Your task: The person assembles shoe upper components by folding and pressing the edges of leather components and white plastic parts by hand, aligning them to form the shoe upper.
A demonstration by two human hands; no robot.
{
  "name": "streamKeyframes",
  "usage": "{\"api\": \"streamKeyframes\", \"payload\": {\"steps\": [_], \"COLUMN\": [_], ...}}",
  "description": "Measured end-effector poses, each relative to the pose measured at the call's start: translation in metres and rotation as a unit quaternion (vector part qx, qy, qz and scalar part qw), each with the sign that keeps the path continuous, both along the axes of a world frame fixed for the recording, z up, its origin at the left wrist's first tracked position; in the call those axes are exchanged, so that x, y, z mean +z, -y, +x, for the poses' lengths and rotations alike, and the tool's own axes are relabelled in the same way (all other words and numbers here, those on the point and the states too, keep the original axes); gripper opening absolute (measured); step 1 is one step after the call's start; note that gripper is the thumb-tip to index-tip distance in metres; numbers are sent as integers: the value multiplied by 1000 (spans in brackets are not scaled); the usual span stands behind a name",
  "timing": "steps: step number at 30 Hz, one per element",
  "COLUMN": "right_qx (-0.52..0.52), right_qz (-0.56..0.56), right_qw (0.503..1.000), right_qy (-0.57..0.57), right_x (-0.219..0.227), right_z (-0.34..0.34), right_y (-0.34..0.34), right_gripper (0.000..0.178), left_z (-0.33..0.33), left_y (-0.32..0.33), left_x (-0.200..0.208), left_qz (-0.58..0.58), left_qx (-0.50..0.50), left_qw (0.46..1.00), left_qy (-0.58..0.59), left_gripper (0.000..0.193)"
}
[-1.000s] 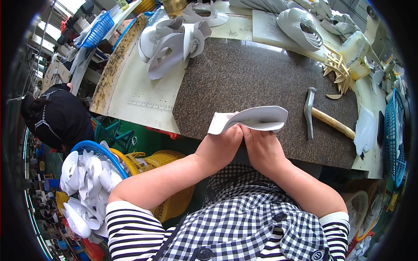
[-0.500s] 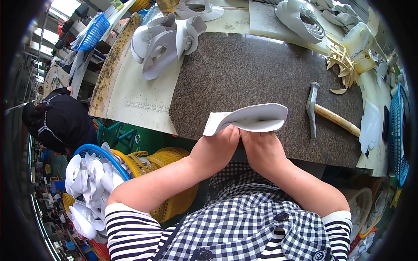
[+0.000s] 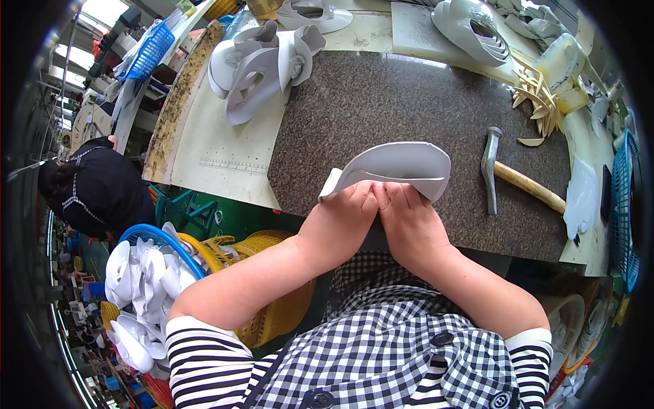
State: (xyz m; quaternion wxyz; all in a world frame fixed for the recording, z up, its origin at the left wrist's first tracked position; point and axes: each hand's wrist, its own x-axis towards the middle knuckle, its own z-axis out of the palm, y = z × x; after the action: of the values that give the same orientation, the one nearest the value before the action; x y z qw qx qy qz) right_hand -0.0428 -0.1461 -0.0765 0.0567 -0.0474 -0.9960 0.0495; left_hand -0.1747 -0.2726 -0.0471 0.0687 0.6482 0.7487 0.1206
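Note:
A white shoe upper [image 3: 402, 162] is held between both my hands over the near edge of a dark speckled stone slab [image 3: 381, 95]. My left hand [image 3: 344, 213] grips its near edge on the left. Beside it, touching at the fingertips, my right hand [image 3: 410, 217] pinches the same edge. The upper's curved wall rises away from me, and a folded end sticks out at the left. My fingertips are partly hidden behind the near edge. To the right of my hands, a hammer [image 3: 521, 183] with a wooden handle lies on the slab.
Stacked white uppers [image 3: 252, 85] lie at the far left of the slab, and another stack [image 3: 470, 31] at the back right. Tan crescent pieces [image 3: 538, 102] are heaped beside a yellowish container [image 3: 565, 65]. A filled blue-rimmed basket [image 3: 146, 269] stands left. Another person [image 3: 102, 187] is farther left.
Both hands have moved slightly away from me and tilted the upper, so more of its inner curved wall shows. They keep hold of it.

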Motion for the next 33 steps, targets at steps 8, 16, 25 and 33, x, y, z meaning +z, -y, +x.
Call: {"api": "streamKeyframes", "payload": {"steps": [8,16,25,33], "right_qx": [90,32,-18,-39], "right_qz": [-87,-59,14,-44], "right_qw": [983,992,995,967], "right_qy": [-132,-102,-99,-248], "right_x": [5,9,8,1], "right_z": [4,-6,-34,-35], "right_y": [-15,-10,-14,-21], "right_gripper": [36,27,16,17], "left_z": [-13,-10,-14,-16], "left_y": [5,-4,-11,-27], "left_x": [3,-10,-6,2], "left_qz": [2,106,112,47], "left_qx": [65,51,77,110], "left_qw": [994,993,990,993], "left_qy": [91,-21,22,7], "left_gripper": [15,21,28,12]}}
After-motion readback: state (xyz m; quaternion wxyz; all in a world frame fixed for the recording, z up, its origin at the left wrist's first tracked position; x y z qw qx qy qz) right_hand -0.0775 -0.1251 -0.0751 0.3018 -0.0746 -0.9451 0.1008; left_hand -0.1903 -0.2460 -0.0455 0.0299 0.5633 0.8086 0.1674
